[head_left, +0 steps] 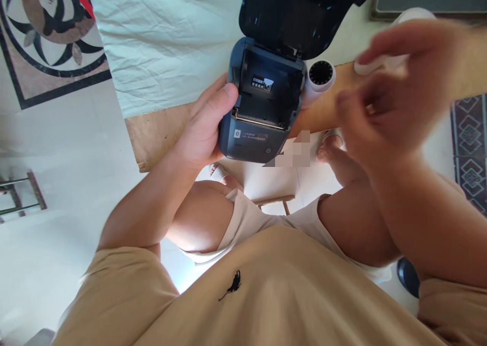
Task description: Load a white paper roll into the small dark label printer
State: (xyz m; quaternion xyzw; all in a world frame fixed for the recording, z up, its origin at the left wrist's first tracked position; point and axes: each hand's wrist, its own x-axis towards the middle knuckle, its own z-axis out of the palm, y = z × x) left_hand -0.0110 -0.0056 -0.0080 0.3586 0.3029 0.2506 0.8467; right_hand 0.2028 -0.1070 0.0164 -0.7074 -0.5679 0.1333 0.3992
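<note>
Above the person's knees, at the near edge of the brown surface (160, 133), the dark blue label printer (262, 107) is gripped on its left side by the left hand (205, 128), with the thumb on top. Its lid (300, 11) stands open and the paper bay shows. The right hand (388, 97) hovers to the right, apart from the printer, blurred; its fingers are curled near a white piece (376, 64), but I cannot tell if they grip it. A white label roll (321, 77) lies just beside the printer. A white cloth (171, 31) covers the far surface.
</note>
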